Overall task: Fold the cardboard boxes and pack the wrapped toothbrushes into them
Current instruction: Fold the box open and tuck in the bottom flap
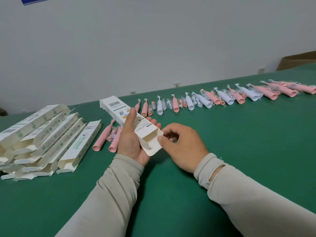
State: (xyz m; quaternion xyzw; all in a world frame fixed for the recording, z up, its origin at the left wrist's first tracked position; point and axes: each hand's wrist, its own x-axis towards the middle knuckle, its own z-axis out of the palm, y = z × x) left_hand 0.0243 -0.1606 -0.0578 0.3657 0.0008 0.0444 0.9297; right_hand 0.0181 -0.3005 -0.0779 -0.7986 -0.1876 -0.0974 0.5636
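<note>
Green felt-covered worktop: its near half lies bare, giving room to work. Along the far edge, a row of wrapped pink and white toothbrushes awaits packing; none appears boxed yet. Near the left edge, a pile of white printed cardboard boxes, opened out with end flaps loose. At centre, 1 long white carton lies gripped in the left hand; the right hand pinches its near end flap, apparently mid-fold.

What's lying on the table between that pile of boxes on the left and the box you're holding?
In the head view, two pink toothbrushes lie on the green table between the pile of boxes and the held box.
</note>
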